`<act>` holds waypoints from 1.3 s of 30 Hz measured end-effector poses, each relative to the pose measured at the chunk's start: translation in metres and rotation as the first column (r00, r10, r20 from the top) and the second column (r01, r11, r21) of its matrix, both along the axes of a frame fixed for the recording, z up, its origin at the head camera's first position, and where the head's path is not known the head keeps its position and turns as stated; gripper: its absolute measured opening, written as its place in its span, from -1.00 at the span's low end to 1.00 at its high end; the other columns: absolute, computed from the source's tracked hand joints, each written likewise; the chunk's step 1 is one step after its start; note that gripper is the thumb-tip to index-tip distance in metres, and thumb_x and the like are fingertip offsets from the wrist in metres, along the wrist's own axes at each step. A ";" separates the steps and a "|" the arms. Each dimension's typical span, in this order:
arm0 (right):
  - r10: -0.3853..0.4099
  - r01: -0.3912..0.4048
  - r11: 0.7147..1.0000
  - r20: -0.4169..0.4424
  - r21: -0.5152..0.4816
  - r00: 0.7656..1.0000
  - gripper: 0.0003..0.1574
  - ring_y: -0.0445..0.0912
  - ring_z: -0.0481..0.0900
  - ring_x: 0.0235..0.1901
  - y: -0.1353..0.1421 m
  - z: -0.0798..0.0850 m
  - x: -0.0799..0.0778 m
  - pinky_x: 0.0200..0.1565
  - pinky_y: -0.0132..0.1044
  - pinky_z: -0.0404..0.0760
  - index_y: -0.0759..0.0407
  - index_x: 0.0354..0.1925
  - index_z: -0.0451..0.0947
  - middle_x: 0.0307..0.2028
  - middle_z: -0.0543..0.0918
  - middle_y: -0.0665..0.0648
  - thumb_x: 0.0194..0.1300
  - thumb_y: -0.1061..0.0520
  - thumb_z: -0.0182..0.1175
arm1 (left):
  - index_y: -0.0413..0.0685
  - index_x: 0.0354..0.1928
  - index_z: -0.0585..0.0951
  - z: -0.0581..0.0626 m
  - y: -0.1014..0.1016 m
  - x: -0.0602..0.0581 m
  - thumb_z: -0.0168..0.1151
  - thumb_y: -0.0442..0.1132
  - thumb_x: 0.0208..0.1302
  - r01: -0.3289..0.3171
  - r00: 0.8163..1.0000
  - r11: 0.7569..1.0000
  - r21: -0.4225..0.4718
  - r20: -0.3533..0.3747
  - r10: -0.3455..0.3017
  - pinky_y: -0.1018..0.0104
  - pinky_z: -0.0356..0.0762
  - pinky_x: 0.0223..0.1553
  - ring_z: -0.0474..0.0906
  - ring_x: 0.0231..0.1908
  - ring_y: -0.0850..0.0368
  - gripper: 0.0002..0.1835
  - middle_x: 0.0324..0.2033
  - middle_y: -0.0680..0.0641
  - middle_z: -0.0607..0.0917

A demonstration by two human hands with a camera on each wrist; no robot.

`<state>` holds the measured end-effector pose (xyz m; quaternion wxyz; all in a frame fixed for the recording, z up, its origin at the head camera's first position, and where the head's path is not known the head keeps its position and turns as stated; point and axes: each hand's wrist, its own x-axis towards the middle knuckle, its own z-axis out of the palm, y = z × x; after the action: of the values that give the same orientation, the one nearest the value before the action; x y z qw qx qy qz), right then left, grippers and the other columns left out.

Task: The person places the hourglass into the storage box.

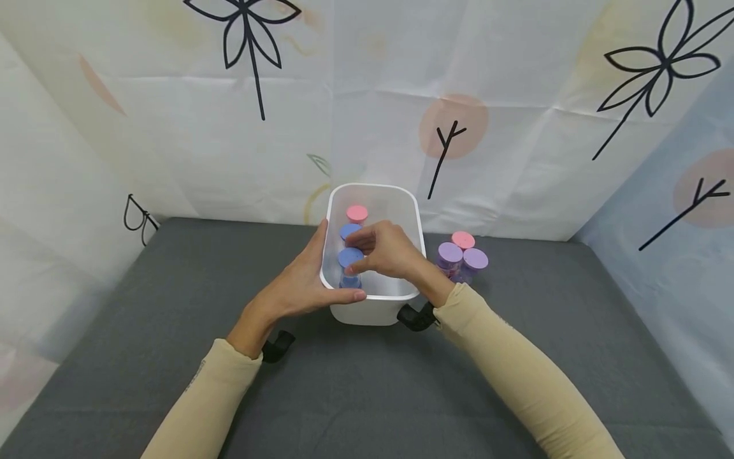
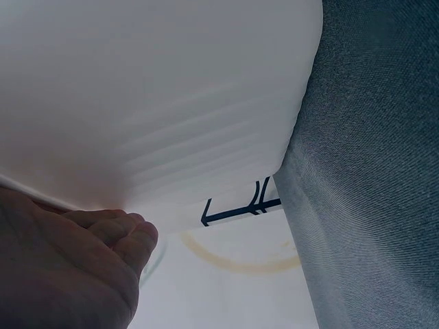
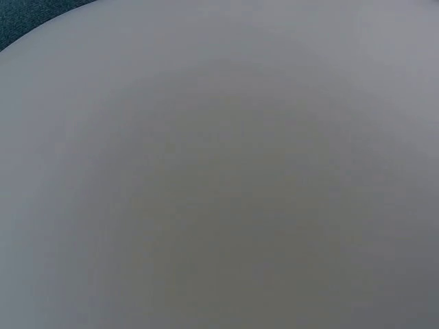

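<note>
A white plastic bin [image 1: 375, 312] stands on the table. Straight fingers of my left hand [image 1: 298, 277] lie along its left wall, and the thumb stretches over the front rim; in the left wrist view the fingertips touch the wall. Inside, my right hand [image 1: 387, 248] has thumb and fingers around the lid of a small clear jar with a blue lid [image 1: 350, 257], at the bin's left side. Behind it are another blue-lidded jar [image 1: 349, 230], partly hidden by the fingers, and a pink-lidded jar [image 1: 357, 213]. Only the pale bin wall [image 3: 219, 164] fills most of the right wrist view.
Right of the bin, two purple-lidded jars [image 1: 474, 259] and one pink-lidded jar [image 1: 462, 240] stand close together, near my right wrist. A dark grey cloth [image 1: 355, 395] covers the table. Patterned white fabric [image 1: 373, 127] hangs behind the bin.
</note>
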<state>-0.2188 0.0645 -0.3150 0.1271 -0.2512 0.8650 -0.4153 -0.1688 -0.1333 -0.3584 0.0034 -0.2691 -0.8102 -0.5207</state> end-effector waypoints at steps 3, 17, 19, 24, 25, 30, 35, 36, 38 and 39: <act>-0.019 0.018 0.998 -0.006 -0.053 1.000 -0.29 0.02 0.70 0.05 0.002 0.001 0.001 0.12 -0.22 0.59 0.38 0.13 0.63 0.04 0.72 0.24 -0.01 0.24 0.61 | 0.43 0.59 -0.25 0.000 0.000 -0.001 0.62 0.11 -0.01 0.010 1.000 1.000 0.002 -0.006 -0.010 -0.13 0.52 0.13 0.47 0.22 0.05 0.36 0.47 0.03 0.18; -0.022 0.029 0.921 0.021 -0.390 1.000 -0.33 0.14 0.66 0.11 0.031 0.019 0.014 0.14 -0.09 0.58 0.44 0.16 0.58 0.08 0.67 0.35 0.09 0.31 0.53 | 0.43 0.57 -0.19 0.001 0.001 -0.001 0.63 0.16 -0.07 -0.017 1.000 1.000 -0.018 -0.007 0.017 -0.14 0.48 0.17 0.44 0.22 0.08 0.35 0.42 0.01 0.27; -0.040 0.042 0.914 0.014 -0.404 0.999 -0.33 0.09 0.67 0.11 0.039 0.023 0.017 0.10 -0.13 0.60 0.42 0.18 0.58 0.10 0.67 0.31 0.10 0.31 0.53 | 0.44 0.57 -0.17 0.002 0.001 -0.001 0.64 0.14 -0.07 -0.015 1.000 1.000 -0.012 -0.011 0.015 -0.16 0.44 0.21 0.42 0.25 0.08 0.33 0.41 0.01 0.29; -0.110 0.110 0.894 0.024 -0.435 0.994 -0.32 0.01 0.66 0.12 0.063 0.027 0.027 0.05 -0.24 0.62 0.37 0.21 0.57 0.14 0.66 0.28 0.11 0.34 0.51 | 0.35 0.56 -0.10 0.014 0.004 0.005 0.66 -0.03 -0.04 0.027 1.000 0.998 0.048 -0.010 -0.026 -0.23 0.35 0.25 0.42 0.27 -0.02 0.28 0.38 -0.10 0.32; -0.128 0.129 0.887 0.032 -0.444 0.991 -0.31 0.01 0.66 0.13 0.068 0.027 0.029 0.05 -0.25 0.62 0.36 0.22 0.56 0.15 0.65 0.30 0.11 0.34 0.51 | 0.31 0.55 -0.08 0.018 0.005 0.007 0.66 -0.07 -0.03 0.034 0.999 0.998 0.059 -0.007 -0.033 -0.23 0.35 0.25 0.42 0.27 -0.05 0.27 0.37 -0.12 0.33; -0.187 0.187 0.844 0.050 -0.502 0.981 -0.28 0.07 0.65 0.14 0.097 0.019 0.036 0.08 -0.24 0.59 0.43 0.24 0.52 0.16 0.61 0.41 0.11 0.37 0.50 | 0.13 0.56 -0.07 0.032 0.007 0.017 0.64 -0.18 -0.02 0.031 1.000 0.999 0.041 -0.007 -0.031 -0.11 0.34 0.27 0.40 0.28 -0.10 0.24 0.36 -0.15 0.33; -0.224 0.217 0.789 0.061 -0.575 0.973 -0.28 -0.07 0.69 0.07 0.126 0.008 0.040 0.10 -0.26 0.57 0.53 0.22 0.48 0.06 0.71 0.23 0.09 0.46 0.47 | 0.10 0.56 -0.06 0.035 0.006 0.020 0.64 -0.16 -0.01 0.015 1.000 1.000 0.019 -0.012 -0.015 -0.02 0.32 0.29 0.39 0.28 -0.10 0.24 0.37 -0.15 0.32; -0.231 0.222 0.780 0.060 -0.585 0.971 -0.28 -0.10 0.70 0.05 0.132 0.006 0.040 0.09 -0.27 0.57 0.55 0.22 0.47 0.04 0.72 0.18 0.08 0.47 0.47 | 0.10 0.56 -0.06 0.035 0.006 0.020 0.64 -0.16 -0.01 0.016 1.000 1.000 0.021 -0.011 -0.015 -0.01 0.32 0.29 0.39 0.29 -0.10 0.24 0.37 -0.15 0.32; -0.249 0.234 0.765 0.060 -0.599 0.967 -0.28 -0.12 0.71 0.03 0.142 0.001 0.041 0.07 -0.30 0.58 0.55 0.22 0.47 0.01 0.74 0.13 0.08 0.49 0.46 | 0.11 0.56 -0.06 0.034 0.006 0.020 0.65 -0.16 -0.02 0.015 1.000 1.000 0.025 -0.009 -0.015 -0.01 0.33 0.29 0.39 0.28 -0.09 0.24 0.37 -0.14 0.32; -0.258 0.239 0.760 0.057 -0.604 0.964 -0.28 -0.12 0.71 0.03 0.146 -0.001 0.041 0.06 -0.31 0.59 0.56 0.22 0.46 0.01 0.74 0.12 0.08 0.49 0.46 | 0.11 0.56 -0.06 0.034 0.006 0.020 0.65 -0.16 -0.02 0.015 1.000 1.000 0.027 -0.009 -0.015 -0.01 0.33 0.29 0.39 0.29 -0.09 0.24 0.37 -0.14 0.32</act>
<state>-0.1775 0.2110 -0.3160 -0.0292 -0.1677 0.7138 -0.6794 -0.1487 -0.1271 -0.3241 0.0067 -0.2773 -0.8010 -0.5306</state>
